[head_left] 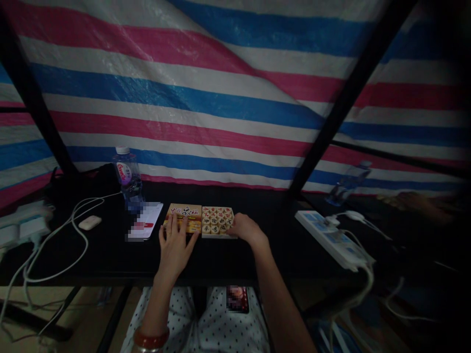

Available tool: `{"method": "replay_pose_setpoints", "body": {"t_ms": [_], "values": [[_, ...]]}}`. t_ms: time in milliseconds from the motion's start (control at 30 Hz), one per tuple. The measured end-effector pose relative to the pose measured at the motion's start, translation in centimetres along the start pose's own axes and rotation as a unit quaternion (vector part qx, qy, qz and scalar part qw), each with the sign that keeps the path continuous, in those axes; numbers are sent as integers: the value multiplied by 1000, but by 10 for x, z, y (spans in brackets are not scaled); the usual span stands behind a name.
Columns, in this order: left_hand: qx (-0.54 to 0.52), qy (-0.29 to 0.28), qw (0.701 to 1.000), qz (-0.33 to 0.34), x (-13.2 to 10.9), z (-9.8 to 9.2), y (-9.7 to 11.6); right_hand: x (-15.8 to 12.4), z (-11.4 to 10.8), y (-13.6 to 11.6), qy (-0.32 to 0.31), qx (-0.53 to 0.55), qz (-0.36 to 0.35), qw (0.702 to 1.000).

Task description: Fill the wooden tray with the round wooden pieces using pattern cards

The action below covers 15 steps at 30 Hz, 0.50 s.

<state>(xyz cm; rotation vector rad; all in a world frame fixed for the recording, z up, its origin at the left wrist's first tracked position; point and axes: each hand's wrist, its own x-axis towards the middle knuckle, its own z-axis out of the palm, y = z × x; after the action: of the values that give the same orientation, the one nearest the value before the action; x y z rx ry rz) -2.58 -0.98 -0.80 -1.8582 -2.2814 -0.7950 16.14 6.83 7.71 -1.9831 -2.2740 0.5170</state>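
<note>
Because the round wooden game pieces [215,222] sit in rows in a shallow box [219,236] with no cover over them, a knock or a tilt would probably spill some or jumble the rows. The box lies on the worktop [228,260] in front of the person, its left side against or just beside a printed lid [191,220]. At its right edge is the right hand [249,228], its fingers curled down by the rim; whether they pinch a piece or only the wall, I cannot tell. A hard pull there could drag or tip the box. The left hand [174,249] lies on the lid with fingers spread; pressing sideways, it might shove the lid into the box or the phone [150,220] just to its left. Behind that phone stands a bottle [128,179], which a wider sweep could topple. Well to the right is a power strip [327,238]; its cables could catch a swinging forearm. Another phone [241,300] rests on the person's lap and may slip off.
</note>
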Motion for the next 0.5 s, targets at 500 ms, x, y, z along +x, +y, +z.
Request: {"method": "replay_pose_setpoints", "body": {"t_ms": [500], "values": [[30,0,998,49,0,5,1,18,-11,-11,-75,-88,-6,993]]}}
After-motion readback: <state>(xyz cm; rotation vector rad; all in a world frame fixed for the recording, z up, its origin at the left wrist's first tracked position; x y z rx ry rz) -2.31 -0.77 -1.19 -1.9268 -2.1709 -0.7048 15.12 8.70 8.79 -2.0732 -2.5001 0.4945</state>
